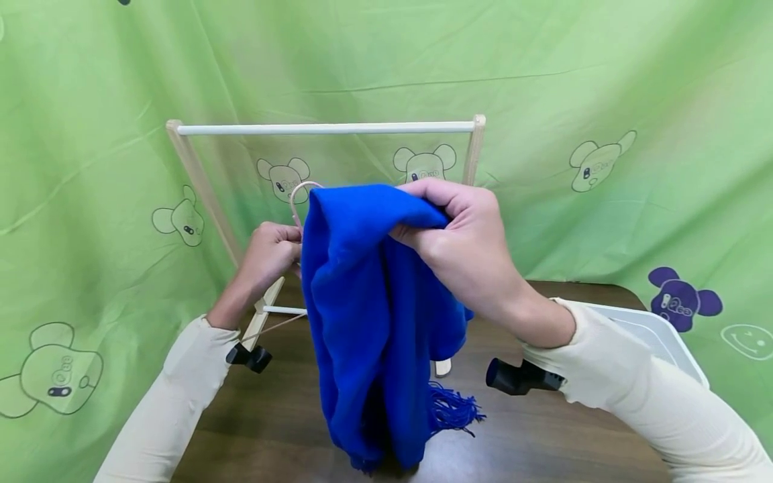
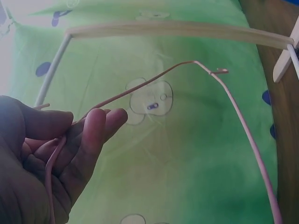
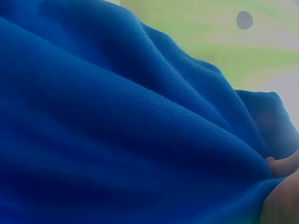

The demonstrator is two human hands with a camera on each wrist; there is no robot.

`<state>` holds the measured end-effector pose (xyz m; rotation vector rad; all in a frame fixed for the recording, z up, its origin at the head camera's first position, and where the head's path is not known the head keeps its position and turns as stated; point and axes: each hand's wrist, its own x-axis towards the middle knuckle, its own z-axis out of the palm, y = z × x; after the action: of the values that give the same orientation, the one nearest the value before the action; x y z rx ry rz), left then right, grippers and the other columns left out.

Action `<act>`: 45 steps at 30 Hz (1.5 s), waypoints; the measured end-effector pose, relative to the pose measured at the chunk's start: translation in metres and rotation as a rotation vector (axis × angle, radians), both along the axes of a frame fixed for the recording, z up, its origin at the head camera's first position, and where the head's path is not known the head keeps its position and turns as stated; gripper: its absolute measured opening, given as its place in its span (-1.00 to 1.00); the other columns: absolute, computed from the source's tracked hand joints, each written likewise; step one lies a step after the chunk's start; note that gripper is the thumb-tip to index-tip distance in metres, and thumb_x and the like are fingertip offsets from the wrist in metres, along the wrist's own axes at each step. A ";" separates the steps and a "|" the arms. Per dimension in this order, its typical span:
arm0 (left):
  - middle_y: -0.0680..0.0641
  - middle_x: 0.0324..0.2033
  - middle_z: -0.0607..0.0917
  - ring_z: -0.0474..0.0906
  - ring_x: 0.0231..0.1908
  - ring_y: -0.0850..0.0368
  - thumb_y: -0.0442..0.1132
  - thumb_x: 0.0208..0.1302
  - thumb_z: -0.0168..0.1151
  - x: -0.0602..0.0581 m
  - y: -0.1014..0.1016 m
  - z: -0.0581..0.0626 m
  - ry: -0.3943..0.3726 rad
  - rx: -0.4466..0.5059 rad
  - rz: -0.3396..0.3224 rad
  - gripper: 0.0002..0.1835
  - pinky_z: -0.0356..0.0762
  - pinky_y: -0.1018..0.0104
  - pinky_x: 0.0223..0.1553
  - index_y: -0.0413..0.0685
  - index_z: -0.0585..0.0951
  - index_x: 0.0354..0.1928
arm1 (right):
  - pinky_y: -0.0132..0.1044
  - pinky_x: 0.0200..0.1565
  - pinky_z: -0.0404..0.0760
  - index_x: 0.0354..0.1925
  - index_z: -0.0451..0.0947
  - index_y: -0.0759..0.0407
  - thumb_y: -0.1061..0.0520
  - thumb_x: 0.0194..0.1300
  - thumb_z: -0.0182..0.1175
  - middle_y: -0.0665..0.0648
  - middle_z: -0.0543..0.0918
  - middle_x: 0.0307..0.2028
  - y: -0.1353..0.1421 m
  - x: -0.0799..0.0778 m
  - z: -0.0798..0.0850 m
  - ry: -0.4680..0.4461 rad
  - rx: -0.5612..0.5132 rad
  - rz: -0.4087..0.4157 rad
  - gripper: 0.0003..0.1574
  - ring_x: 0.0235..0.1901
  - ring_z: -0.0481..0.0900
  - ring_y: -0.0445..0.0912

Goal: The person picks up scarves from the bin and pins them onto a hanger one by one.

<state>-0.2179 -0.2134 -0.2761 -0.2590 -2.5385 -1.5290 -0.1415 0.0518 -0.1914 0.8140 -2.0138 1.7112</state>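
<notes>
My left hand (image 1: pixel 270 253) pinches a thin pink wire hanger (image 2: pixel 246 133) close to its hook, with thumb and fingers on the wire in the left wrist view. The hook curves up beside the cloth in the head view, and much of the hanger is hidden behind it. A blue scarf (image 1: pixel 356 282) with a fringe hangs in long folds in front of the hanger. My right hand (image 1: pixel 474 248) grips the scarf's upper right part between thumb and fingers. Blue folds fill most of the right wrist view, with fingertips (image 3: pixel 281 164) at its right edge.
Behind the hands stands a rack with wooden posts and a white top bar (image 1: pixel 326 128). A white plastic tray (image 1: pixel 658 329) lies at the right, partly behind the right sleeve. Below is a brown wooden table (image 1: pixel 260 416); a green printed curtain (image 1: pixel 604 67) hangs behind.
</notes>
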 end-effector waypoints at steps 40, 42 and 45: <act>0.16 -0.55 0.65 0.45 -0.45 0.27 -0.53 0.16 0.12 0.025 0.008 0.016 0.028 -0.003 -0.030 -0.73 0.36 0.49 -0.47 -0.41 0.76 -0.17 | -0.45 -0.17 0.65 -0.17 0.75 0.29 0.45 0.16 0.26 0.16 0.76 -0.22 -0.029 -0.038 -0.070 -0.257 0.068 0.080 -0.72 -0.26 0.63 -0.15; 0.15 -0.53 0.66 0.44 -0.46 0.29 -0.52 0.18 0.12 0.026 0.007 0.016 0.026 0.000 -0.027 -0.72 0.35 0.50 -0.47 -0.41 0.75 -0.15 | -0.46 -0.16 0.65 -0.17 0.75 0.28 0.45 0.16 0.25 0.15 0.76 -0.23 -0.030 -0.038 -0.072 -0.268 0.063 0.085 -0.73 -0.25 0.63 -0.14; 0.06 -0.46 0.73 0.45 -0.45 0.30 -0.50 0.21 0.12 0.028 0.006 0.018 0.027 -0.008 -0.029 -0.72 0.36 0.51 -0.47 -0.38 0.76 -0.12 | -0.46 -0.17 0.65 -0.18 0.74 0.28 0.45 0.17 0.24 0.15 0.76 -0.23 -0.032 -0.038 -0.075 -0.280 0.059 0.094 -0.73 -0.25 0.63 -0.14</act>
<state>-0.1900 -0.2071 -0.2582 -0.3174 -2.5319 -1.5148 -0.1798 0.0195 -0.2664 0.7312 -2.2492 1.9179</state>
